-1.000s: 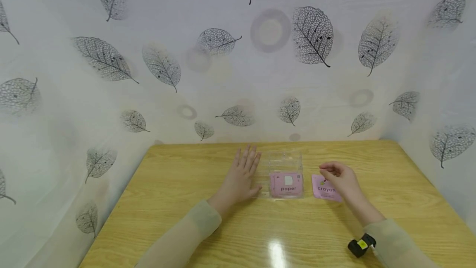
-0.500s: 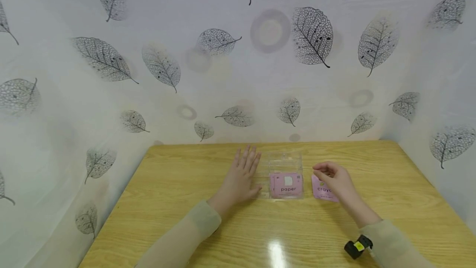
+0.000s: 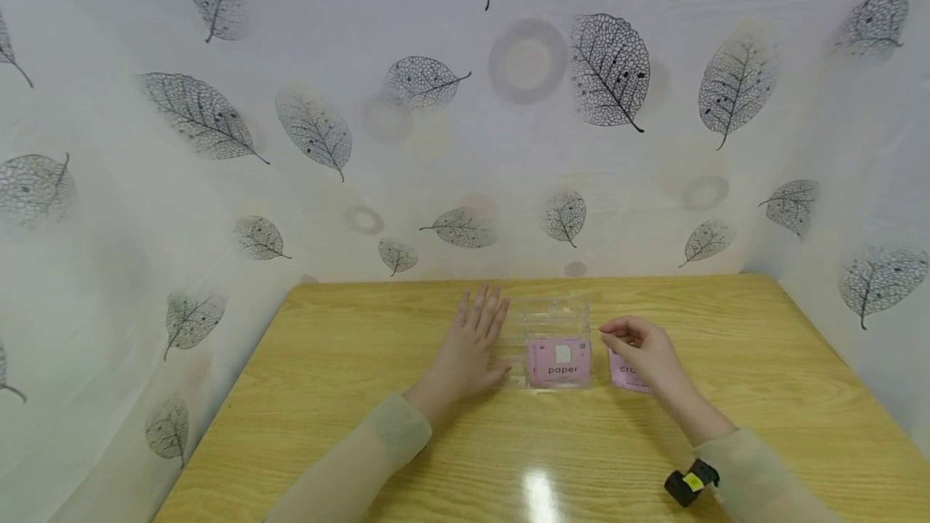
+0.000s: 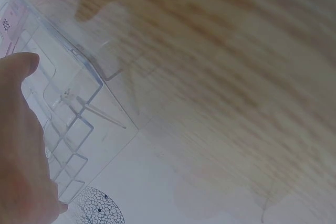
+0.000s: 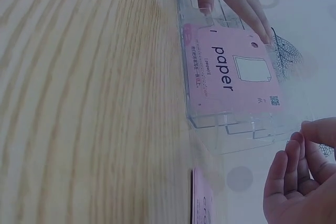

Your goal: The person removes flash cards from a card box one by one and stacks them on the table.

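Note:
A clear plastic box [image 3: 557, 316] with dividers lies on the table, and a pink "paper" card [image 3: 563, 362] sits in its front part with more pink card edges behind. My left hand [image 3: 467, 349] rests flat on the box's left side, fingers spread; the left wrist view shows its thumb on the clear plastic. Just right of the box hovers my right hand [image 3: 647, 349], thumb close to loosely bent fingers [image 5: 292, 163], with nothing visible between them. Beneath it lies a pink card lettered "crayon" [image 3: 626, 374], partly hidden by the hand; only its end [image 5: 202, 200] shows in the right wrist view.
The wooden table [image 3: 327, 345] ends at a pale curtain [image 3: 465, 135] printed with leaves, behind and at both sides. A black device [image 3: 690, 483] is strapped at my right wrist.
My right hand has slid left over the crayon card toward the box, covering more of the card. The left hand, box and paper card have stayed put.

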`<state>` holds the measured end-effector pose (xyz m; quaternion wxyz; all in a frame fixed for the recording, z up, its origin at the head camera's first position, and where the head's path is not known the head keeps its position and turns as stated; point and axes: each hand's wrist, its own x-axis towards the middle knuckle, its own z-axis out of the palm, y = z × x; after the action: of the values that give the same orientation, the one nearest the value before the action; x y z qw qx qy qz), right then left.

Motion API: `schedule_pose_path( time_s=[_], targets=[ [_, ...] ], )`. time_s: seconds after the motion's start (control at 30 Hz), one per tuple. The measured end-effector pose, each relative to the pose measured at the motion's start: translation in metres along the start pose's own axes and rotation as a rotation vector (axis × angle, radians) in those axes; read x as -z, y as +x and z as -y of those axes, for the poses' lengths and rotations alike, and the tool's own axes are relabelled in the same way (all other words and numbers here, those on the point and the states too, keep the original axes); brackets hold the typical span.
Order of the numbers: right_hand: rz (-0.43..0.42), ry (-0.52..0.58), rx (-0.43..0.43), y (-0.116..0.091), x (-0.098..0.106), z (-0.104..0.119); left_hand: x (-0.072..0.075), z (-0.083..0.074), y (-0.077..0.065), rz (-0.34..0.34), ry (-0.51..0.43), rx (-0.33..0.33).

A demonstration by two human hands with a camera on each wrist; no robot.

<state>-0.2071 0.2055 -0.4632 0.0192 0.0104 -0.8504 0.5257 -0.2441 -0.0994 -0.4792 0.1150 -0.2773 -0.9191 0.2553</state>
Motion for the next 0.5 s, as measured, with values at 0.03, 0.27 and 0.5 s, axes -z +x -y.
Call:
schedule_pose_path(
  time_s=[0.03,0.27,0.5],
  targets=[
    [-0.001,-0.002,0.004,0.0002,-0.0005,0.0008,-0.0006,0.0001,0.0003,-0.004,0.004,0.001],
    [-0.001,0.019,0.009,-0.0001,-0.0042,0.0019,-0.0018,0.0012,0.0009,-0.007,-0.007,0.001],
    [0.013,0.034,0.01,-0.0006,-0.0089,-0.0004,-0.0012,0.0005,0.0003,-0.007,-0.025,-0.002]
  ],
)
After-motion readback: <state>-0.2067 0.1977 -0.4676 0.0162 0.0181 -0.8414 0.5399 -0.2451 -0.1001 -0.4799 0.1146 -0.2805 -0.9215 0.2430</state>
